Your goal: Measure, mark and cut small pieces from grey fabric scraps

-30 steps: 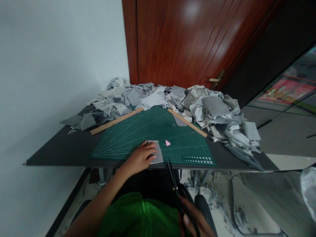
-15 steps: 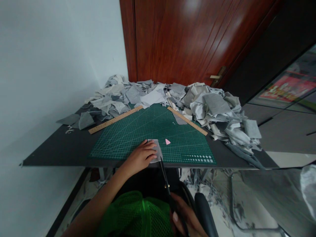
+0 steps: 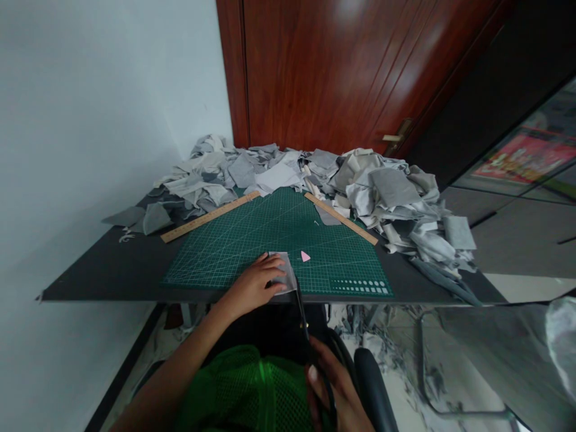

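Observation:
My left hand (image 3: pixel 260 284) lies flat with its fingers spread on a small grey-white piece of cloth (image 3: pixel 283 275), pressing it to the green cutting mat (image 3: pixel 216 258) near the table's front edge. In my right hand (image 3: pixel 335 384) are long black scissors (image 3: pixel 302 309), my fingers in and around the handles. The blades point away from me, and their tips are at the right edge of the cloth. Just right of the cloth lies a small pink triangular piece of tailor's chalk or similar (image 3: pixel 305 256).
Two wooden rulers (image 3: pixel 209 217) (image 3: pixel 341 218) lie slanted on either side of the mat. Heaps of grey and off-white cloth scraps (image 3: pixel 387 189) line the back and right of the dark table (image 3: pixel 135 270). A chair armrest (image 3: pixel 371 378) stands beside my right hand; scraps litter the floor.
My right hand and the scissors have moved forward, bringing the blades farther up along the cloth's right edge. My left hand stays on the cloth, almost unmoved.

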Motion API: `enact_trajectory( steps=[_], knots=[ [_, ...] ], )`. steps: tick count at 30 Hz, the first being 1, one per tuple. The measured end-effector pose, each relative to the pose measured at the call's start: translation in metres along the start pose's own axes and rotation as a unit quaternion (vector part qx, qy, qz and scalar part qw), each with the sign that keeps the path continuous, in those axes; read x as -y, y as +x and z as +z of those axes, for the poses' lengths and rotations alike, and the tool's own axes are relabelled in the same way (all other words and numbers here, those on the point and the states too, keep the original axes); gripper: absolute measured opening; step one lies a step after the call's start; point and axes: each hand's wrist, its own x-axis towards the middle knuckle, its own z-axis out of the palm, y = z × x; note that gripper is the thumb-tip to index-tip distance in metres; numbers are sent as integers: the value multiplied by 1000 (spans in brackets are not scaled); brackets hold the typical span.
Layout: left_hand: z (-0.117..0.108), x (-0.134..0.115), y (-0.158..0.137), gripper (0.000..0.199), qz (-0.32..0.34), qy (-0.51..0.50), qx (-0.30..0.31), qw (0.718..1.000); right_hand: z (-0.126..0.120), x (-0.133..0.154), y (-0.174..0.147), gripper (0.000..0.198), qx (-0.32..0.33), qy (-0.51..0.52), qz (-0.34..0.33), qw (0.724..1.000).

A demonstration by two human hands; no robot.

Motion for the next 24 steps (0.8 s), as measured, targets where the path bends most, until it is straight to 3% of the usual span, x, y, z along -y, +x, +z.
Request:
enact_trajectory(
  steps=[5,10,24],
  knots=[
    [1,-1,0,20,-17,-7,-2,1000,7,5,5,88,-4,-23,-10,1000],
    [3,-1,-1,17,-27,-22,-14,999,10,3,10,83,1,-32,-37,999],
    [5,1,-2,18,-27,-34,-22,999,10,-1,7,73,-10,-19,-5,1000]
  ],
)
